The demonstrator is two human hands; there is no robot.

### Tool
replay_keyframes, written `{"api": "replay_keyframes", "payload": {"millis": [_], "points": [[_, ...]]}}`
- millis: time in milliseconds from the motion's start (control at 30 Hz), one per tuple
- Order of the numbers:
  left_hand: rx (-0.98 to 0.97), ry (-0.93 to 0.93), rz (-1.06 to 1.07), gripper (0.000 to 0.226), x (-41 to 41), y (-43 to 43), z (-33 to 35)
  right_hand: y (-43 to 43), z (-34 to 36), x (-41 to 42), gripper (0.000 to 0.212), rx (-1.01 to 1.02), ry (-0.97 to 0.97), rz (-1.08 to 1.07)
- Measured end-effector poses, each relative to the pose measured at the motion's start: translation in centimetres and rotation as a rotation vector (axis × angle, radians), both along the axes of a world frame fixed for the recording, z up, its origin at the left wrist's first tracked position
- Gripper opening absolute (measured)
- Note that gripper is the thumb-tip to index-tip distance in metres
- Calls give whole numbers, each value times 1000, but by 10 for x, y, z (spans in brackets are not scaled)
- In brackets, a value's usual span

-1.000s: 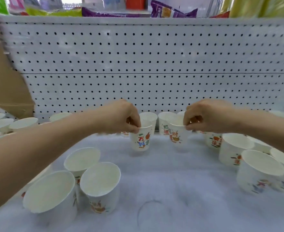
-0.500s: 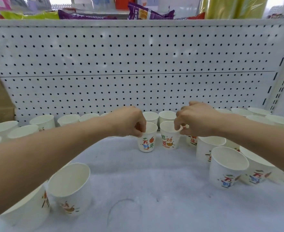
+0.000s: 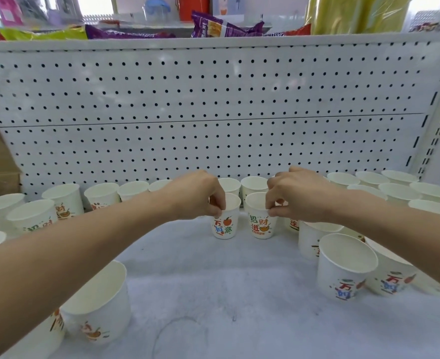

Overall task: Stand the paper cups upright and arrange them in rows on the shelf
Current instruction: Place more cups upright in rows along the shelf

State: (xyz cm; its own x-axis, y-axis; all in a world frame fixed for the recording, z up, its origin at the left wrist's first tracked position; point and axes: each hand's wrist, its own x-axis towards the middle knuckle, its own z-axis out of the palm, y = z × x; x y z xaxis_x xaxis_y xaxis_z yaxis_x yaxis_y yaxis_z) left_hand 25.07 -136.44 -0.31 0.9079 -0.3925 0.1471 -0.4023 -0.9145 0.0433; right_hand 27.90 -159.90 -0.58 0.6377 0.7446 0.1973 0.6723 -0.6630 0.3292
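My left hand (image 3: 200, 194) pinches the rim of one upright paper cup (image 3: 225, 224), my right hand (image 3: 295, 194) its right-hand neighbour (image 3: 261, 224), both on the shelf (image 3: 226, 294).

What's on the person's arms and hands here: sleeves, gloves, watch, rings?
Nothing worn that shows. Both forearms are bare up to the frame edge, with no sleeve in view. The left hand and right hand have no gloves, no watch or bracelet, and no rings on the visible fingers.
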Motion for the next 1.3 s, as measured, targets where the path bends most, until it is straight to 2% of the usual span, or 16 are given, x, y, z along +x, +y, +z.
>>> {"api": "replay_keyframes", "payload": {"millis": [733, 933, 1000, 1167, 1300], "points": [[-6, -48, 10, 12, 4, -12, -4, -10, -5, 12, 16, -14, -45, 43], [-28, -41, 30, 25, -2, -12, 1, -14, -3, 9, 19, 12, -36, 41], [-61, -47, 49, 26, -5, -12, 6, -18, 8, 7, 21, 67, 12, 19], [-150, -93, 97, 21, -16, -10, 13, -35, 34, 10, 17, 370, 75, -61], [-209, -65, 114, 20, -24, -11, 10, -29, 26, 8, 16, 324, 64, -15]]}}
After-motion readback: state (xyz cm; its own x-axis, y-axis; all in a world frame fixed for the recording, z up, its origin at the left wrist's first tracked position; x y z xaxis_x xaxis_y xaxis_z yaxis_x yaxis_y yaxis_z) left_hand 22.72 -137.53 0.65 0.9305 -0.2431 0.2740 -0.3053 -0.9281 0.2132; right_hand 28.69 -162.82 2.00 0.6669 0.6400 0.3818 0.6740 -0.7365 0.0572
